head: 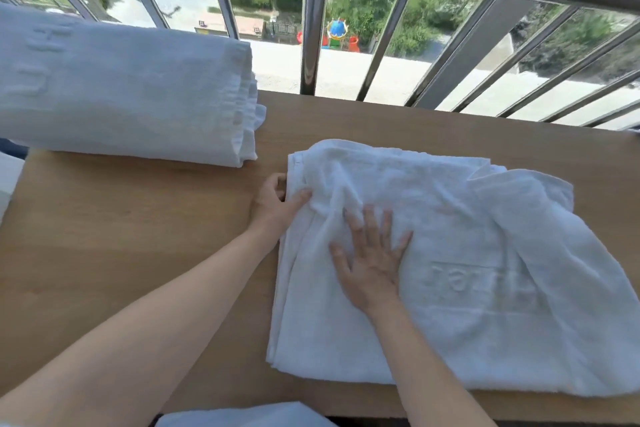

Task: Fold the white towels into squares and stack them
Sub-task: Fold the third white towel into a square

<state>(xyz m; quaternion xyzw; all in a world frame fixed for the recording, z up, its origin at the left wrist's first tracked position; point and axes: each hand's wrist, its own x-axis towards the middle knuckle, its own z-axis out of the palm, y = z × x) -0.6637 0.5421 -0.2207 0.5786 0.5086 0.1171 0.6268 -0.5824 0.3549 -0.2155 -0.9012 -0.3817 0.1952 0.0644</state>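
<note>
Left hand [273, 204] pinches a half-folded towel [485, 281], right hand [369, 255] flat on it (folded stack [121, 94] beyond); squaring remains.

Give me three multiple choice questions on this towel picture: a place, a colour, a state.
1. Where is the folded towel pile? A far left of the table B on a chair C on the floor
2. What colour is the spread towel? A red B white C green
3. How is the right hand? A a fist B pinching an edge C flat on the towel
Answers: A, it lies at the table's far left; B, plainly white; C, fingers spread flat, while the left hand pinches the edge.
</note>
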